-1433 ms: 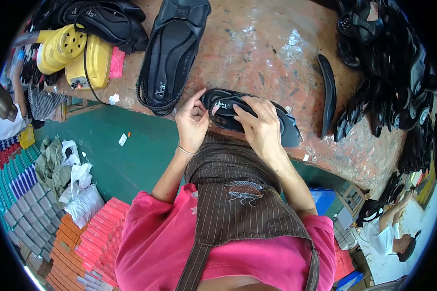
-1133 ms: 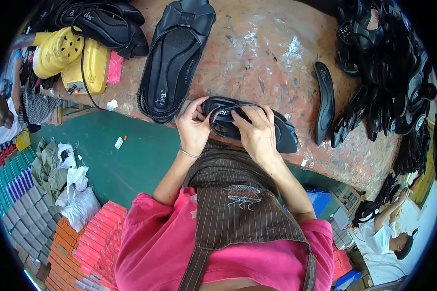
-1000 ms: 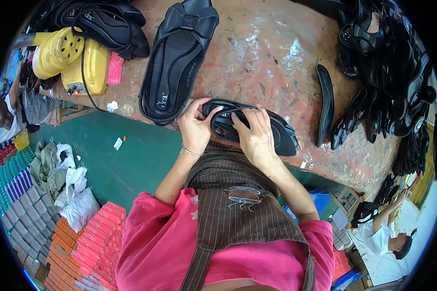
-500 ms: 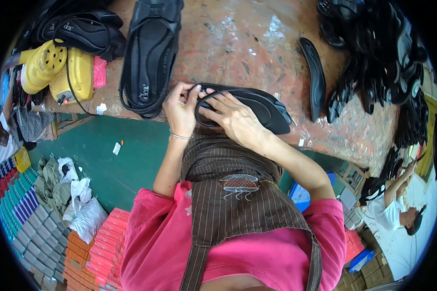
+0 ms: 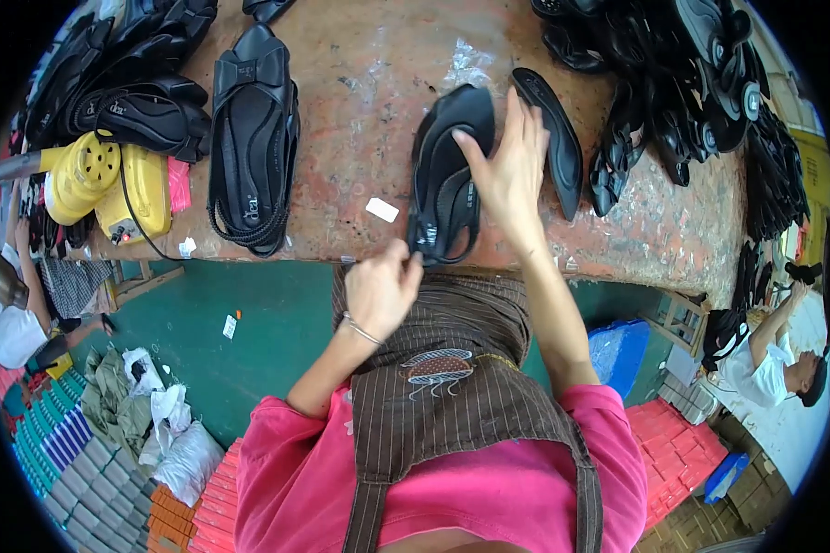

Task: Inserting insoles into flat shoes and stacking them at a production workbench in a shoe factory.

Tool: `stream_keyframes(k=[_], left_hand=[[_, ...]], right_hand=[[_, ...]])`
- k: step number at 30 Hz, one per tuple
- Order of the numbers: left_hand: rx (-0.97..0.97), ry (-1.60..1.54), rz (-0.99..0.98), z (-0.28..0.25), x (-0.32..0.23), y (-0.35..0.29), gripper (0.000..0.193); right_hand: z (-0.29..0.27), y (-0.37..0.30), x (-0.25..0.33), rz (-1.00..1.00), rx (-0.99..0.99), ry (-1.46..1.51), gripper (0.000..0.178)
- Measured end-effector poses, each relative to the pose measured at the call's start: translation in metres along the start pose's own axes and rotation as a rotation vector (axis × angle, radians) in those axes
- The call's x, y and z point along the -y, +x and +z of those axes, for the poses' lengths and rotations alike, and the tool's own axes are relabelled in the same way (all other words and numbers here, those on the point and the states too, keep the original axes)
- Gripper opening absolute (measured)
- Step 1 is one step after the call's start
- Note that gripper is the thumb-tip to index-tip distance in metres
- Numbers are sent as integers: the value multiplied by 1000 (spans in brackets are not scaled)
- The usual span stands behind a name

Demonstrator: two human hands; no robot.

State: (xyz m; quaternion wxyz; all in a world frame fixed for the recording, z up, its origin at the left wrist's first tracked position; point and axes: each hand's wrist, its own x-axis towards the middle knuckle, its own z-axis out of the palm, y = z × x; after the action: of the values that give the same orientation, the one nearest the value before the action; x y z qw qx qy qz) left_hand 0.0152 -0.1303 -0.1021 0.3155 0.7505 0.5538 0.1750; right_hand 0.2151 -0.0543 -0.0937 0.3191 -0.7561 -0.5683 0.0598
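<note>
A black slingback sandal (image 5: 444, 138) rests on the worn workbench, its toe pointing away from me and its heel at the near edge. My left hand (image 5: 383, 288) is closed, pinching the heel end near the strap. At the sandal's right side my right hand (image 5: 515, 166) has its fingers stretched out, the thumb spread over toward the insole. Just right of that hand a loose black sole (image 5: 558, 147) lies on its own. Farther left, another black sandal (image 5: 252, 138) with a bow and a cord-like back strap lies with its toe away from me.
Black sandals (image 5: 138, 111) are heaped at the back left, beside a yellow machine (image 5: 141, 203) with a cable. Many black shoe parts (image 5: 682, 83) pile up at the right. A white label (image 5: 382, 210) lies on the workbench (image 5: 350, 166). Another person (image 5: 770, 364) is at the far right.
The sandal has swung from lying crosswise to pointing away from me. My right hand has left the strap for its side; my left has moved to its heel.
</note>
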Motion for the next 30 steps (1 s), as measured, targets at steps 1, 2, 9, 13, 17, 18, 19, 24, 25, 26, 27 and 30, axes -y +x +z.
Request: stream_keyframes(k=[1,2,9,13,17,18,19,24,25,26,27,30], left_hand=[[-13,53,56,3,-13,-3,23],[-53,52,130,11,-16,-9,26],[21,149,395,38,-21,-24,33],[219,254,367,45,-6,-17,54],[307,277,423,45,4,-21,55],[313,277,431,45,2,-19,55],[266,311,424,46,-1,-18,54],[207,297,364,46,-13,-8,53],[206,296,360,47,-11,-11,53],[208,324,363,50,-9,-13,52],[216,345,373,53,-9,-13,52],[151,312,372,56,-13,-12,50]], right_hand=[[-1,11,-3,122,114,244,75],[-4,19,-1,135,146,390,64],[-42,-31,11,-299,101,321,25],[-39,-99,1,-295,415,181,56],[-21,-107,13,-247,417,17,77],[-9,-97,7,-243,352,-19,69],[2,-83,1,-240,286,-55,62],[14,-4,10,-118,572,-160,46],[15,-17,12,-121,574,-161,46],[19,-36,11,-193,346,-212,45],[21,-53,8,-255,116,-268,44],[33,-48,2,-212,153,-186,51]])
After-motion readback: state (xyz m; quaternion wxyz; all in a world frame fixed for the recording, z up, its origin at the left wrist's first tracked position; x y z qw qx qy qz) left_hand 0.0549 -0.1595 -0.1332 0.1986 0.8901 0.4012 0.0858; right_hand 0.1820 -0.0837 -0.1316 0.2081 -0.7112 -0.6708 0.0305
